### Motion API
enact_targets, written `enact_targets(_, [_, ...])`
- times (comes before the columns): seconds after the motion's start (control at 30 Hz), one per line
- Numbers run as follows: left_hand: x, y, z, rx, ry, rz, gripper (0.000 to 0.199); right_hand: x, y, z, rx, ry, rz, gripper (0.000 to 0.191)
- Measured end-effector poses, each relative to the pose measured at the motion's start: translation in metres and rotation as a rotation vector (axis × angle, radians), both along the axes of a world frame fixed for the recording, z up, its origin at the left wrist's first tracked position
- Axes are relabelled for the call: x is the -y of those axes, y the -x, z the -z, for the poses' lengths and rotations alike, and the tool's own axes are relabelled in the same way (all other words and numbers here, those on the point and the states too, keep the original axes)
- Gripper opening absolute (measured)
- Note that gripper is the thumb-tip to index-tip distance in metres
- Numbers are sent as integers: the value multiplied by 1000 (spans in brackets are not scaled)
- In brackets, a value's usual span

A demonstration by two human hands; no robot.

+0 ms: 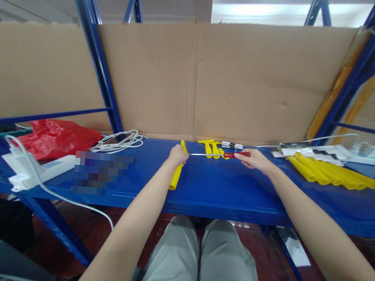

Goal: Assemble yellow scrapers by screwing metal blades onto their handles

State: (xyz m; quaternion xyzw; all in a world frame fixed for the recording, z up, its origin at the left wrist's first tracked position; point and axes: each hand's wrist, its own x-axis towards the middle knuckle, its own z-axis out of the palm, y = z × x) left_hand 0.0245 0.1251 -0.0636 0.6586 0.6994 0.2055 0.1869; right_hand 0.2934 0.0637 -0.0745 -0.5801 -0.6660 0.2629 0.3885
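While the seated person's knees [199, 256] rest below the near edge of the blue bench [222, 197], the work lies above it, with both hands occupied. The left hand [178, 155] is closed around a single yellow tube [175, 180], one end of which points toward the near edge while the other shows beyond the fist. The right hand [252, 159] grips a red-handled tool [230, 155]; the tool's thin metal shaft runs leftward to the left hand, where its tip is hidden, so contact with the tube cannot be confirmed. Judged from this arrangement, the held tube is in mid-handling and its step is incomplete. To the right lie several yellow tubes [332, 173], side by side and well apart from the hands; whether these are finished or untouched cannot be determined. Farther back, just beyond the tool, small T-shaped yellow pieces [208, 147] lie loose, none visibly joined to a tube. Beside them rest black-and-white markers [232, 145], near the cardboard panel [252, 85] along the far side.
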Motion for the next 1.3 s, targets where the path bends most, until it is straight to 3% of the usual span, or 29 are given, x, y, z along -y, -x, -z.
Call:
enact_targets(0.27, [2, 4, 5, 113, 38, 157, 10, 0, 0, -2, -39, 40, 107, 54])
enact_targets(0.43, [-3, 6, 11, 170, 39, 184, 14, -1, 0, -3, -28, 44, 109, 53])
enact_targets(0.9, [4, 1, 1, -50, 43, 148, 23, 1, 1, -3, 11, 73, 86, 57])
enact_targets(1.07, [4, 0, 1, -48, 38, 134, 25, 2, -1, -2, 1, 81, 48, 56])
enact_targets(1.3, [4, 0, 2, 43, 72, 135, 15, -4, -12, 3, 126, 134, -124, 53])
